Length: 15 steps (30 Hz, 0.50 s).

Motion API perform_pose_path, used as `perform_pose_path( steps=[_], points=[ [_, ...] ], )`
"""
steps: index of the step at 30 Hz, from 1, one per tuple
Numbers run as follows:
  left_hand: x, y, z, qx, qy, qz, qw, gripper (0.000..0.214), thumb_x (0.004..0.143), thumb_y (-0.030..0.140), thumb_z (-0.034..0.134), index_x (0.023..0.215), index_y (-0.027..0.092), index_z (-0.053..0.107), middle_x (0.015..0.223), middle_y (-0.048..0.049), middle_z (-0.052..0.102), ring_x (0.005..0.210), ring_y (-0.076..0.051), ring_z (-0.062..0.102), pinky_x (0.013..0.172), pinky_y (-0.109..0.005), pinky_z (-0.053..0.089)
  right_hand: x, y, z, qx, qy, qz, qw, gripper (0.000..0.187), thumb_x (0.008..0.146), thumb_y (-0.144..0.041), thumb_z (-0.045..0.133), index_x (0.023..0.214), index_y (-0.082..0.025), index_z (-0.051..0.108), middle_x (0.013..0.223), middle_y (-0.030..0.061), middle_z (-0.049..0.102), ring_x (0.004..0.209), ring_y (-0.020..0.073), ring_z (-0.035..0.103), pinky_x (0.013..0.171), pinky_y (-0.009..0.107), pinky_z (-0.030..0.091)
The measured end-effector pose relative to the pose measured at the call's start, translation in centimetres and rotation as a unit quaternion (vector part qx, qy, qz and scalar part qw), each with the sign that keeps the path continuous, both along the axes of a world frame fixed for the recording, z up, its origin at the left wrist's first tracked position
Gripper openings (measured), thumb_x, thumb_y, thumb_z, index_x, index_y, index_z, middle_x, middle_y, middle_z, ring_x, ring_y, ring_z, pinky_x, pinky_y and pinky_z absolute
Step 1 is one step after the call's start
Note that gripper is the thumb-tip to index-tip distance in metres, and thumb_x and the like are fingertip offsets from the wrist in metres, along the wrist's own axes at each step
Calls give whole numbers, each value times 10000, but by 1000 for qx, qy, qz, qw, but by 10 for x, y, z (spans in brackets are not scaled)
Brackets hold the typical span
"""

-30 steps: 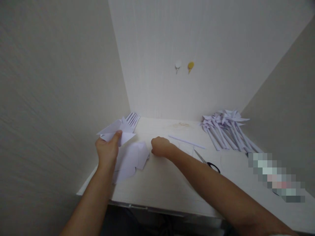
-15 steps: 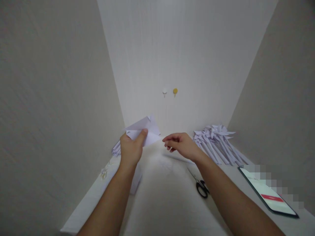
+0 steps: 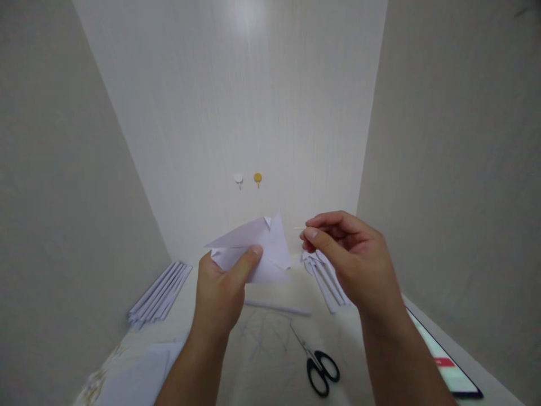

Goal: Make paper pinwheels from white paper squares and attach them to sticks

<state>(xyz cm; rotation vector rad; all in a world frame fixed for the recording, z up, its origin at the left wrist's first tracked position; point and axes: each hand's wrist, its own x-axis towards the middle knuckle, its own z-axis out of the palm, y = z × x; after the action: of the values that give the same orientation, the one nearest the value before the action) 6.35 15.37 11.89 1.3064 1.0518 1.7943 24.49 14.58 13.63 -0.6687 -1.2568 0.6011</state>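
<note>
My left hand is raised over the table and closed on a folded white paper piece, thumb pressed against its front. My right hand hovers just right of the paper, fingers pinched on a thin pin or stick whose tip points toward the paper. Below the hands lies a rolled white paper stick on the white table.
Black-handled scissors lie on the table below my right hand. Several rolled paper sticks sit at the left wall. Folded paper pinwheels on sticks lie behind my right hand. A phone rests at the right; flat paper sheets lie bottom left.
Both hands have lifted off the table. My left hand brought the folded paper up to the centre; my right hand rose from the table and now pinches a thin pin beside it.
</note>
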Motion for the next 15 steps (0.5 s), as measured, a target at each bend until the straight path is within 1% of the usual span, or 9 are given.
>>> perform_pose_path(
  steps=[2,4,6,8,10,12,15],
  points=[
    [-3,-1,2,-27,55,-26,998,323,714,382,852,919,135,817,858,-96,833,748,-265,757,651,-320,589,0,-5,1,21,-7,-40,999,95,848,-287,845,910,-238,792,838,18,807,754,166,747,678,274,581],
    [-6,-2,4,-45,90,-65,993,304,729,391,843,906,145,826,845,-96,833,746,-272,756,646,-325,588,1,-10,0,35,-24,-60,997,65,896,-281,812,950,-251,791,909,26,825,842,188,776,740,301,592],
    [-9,-4,6,-54,100,-101,988,298,751,405,832,907,151,828,847,-93,832,777,-277,760,664,-323,588,2,-13,-1,53,-47,-79,994,50,921,-251,785,970,-261,788,928,19,825,878,200,784,776,325,593],
    [-10,-6,7,-65,104,-125,985,281,762,402,823,905,160,825,836,-81,829,777,-268,756,662,-310,581,2,-14,-2,79,-80,-112,987,88,921,-200,769,967,-272,790,931,1,817,870,196,775,776,330,585],
    [-10,-7,8,-71,113,-126,983,239,761,388,817,860,170,817,805,-67,822,731,-247,738,629,-291,563,2,-12,-2,119,-117,-151,974,166,920,-128,726,946,-277,795,924,-12,803,860,186,755,776,327,573],
    [-10,-7,8,-64,126,-101,985,198,751,373,812,785,178,804,742,-55,802,651,-225,701,566,-275,529,0,-11,-2,155,-154,-175,960,242,920,-68,666,922,-270,798,923,-8,795,873,185,738,798,335,568],
    [-9,-7,7,-37,134,-58,989,176,726,360,805,713,185,795,655,-50,761,569,-212,648,490,-266,474,-4,-8,0,168,-189,-195,948,273,919,-54,619,905,-265,792,925,13,790,887,202,730,814,359,572]
  ],
)
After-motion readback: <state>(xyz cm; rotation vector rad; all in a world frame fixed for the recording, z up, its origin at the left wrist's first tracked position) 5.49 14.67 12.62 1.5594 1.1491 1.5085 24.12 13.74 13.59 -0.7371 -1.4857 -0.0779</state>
